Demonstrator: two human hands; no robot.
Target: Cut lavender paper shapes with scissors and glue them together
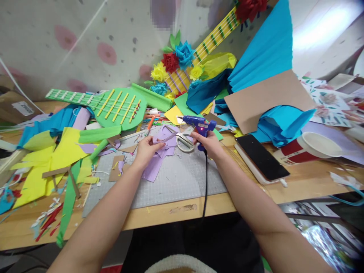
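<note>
My right hand point(209, 143) is wrapped round the handle of a blue hot glue gun point(199, 124), whose red light glows and whose nozzle points left. Its black cord point(206, 182) hangs over the table's front edge. In my left hand point(148, 149), fingers pinched, is a thin strip of purple paper point(167, 138). More purple paper point(153, 167) lies beneath, on the grey cutting mat point(182, 185). Scissors point(184, 142) with white handles rest between my hands, partly covering the purple pieces. The nozzle is above and apart from the strip.
A green paper guitar point(121, 108) lies back left; a flower-trimmed yellow one point(204, 51) leans against the wall. Yellow paper scraps point(42, 167) spread at left. To the right are cardboard point(264, 96), a phone point(261, 155) and a paper cup point(307, 148).
</note>
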